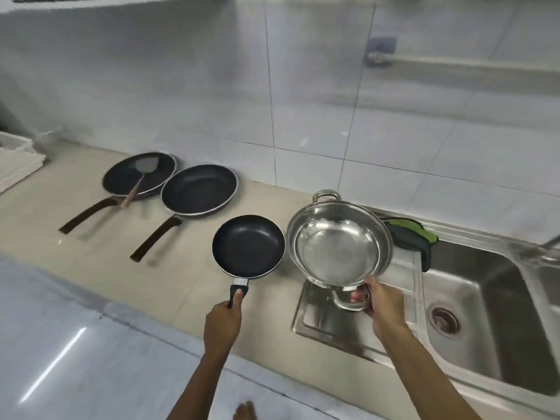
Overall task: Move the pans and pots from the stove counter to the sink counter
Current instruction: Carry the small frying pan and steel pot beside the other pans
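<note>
Pans sit in a row on the beige counter (75, 237) ahead of me. My left hand (222, 321) is closed around the black handle of the small black frying pan (248, 245), thumb laid along the top of the handle, and the pan is level just above or on the counter; I cannot tell which. My right hand (383, 306) has its fingers hooked through the near loop handle of the steel pot (338, 241), which tilts toward me over the flat drainboard at the left edge of the steel sink (478, 298). Pan and pot rims are just beside each other. Farther left, two larger dark frying pans lie on the counter: the middle pan (198, 189) and the far pan (139, 174), which holds a spatula (142, 174). A green and dark cloth (415, 237) lies behind the pot on the sink rim.
</note>
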Demonstrator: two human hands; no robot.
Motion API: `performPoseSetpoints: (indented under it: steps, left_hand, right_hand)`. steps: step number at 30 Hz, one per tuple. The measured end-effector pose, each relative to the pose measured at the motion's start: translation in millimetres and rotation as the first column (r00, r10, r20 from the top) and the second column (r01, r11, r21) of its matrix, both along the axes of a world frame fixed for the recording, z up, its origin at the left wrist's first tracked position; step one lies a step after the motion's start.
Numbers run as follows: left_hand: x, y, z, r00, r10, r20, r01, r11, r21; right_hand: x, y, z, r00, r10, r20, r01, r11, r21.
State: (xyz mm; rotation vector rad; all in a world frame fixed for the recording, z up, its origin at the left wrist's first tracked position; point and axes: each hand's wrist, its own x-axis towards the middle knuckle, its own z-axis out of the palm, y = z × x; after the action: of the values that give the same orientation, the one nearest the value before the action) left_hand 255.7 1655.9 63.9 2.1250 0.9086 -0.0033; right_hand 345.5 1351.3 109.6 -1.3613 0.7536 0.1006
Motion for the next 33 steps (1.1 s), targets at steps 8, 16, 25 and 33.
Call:
performPoseSetpoints:
  steps: [8,16,25,33]
  left_hand:
    - [98,86,-23,0.982,-0.169,-0.088,0.166,0.985,-0.037]
    - [140,117,-36,0.970,-0.217,-0.109,0.208,0.974,-0.088]
    - [149,136,-44,0.972,-0.221,-0.085,0.211,0.970,-0.118]
    - [151,142,-53,0.969,-0.229,-0.090,0.216,0.967,-0.137]
  right_hand:
    - [51,76,-14,0.985,-0.149,-0.090,0.148,0.989,-0.018]
    - [89,115,-28,0.971,-0.222,-0.087,0.224,0.974,0.019]
    - [96,133,-54,0.963,-0.256,-0.089,0.260,0.965,0.030]
    - [98,136,-65,0.966,-0.252,-0.058,0.254,0.967,0.031]
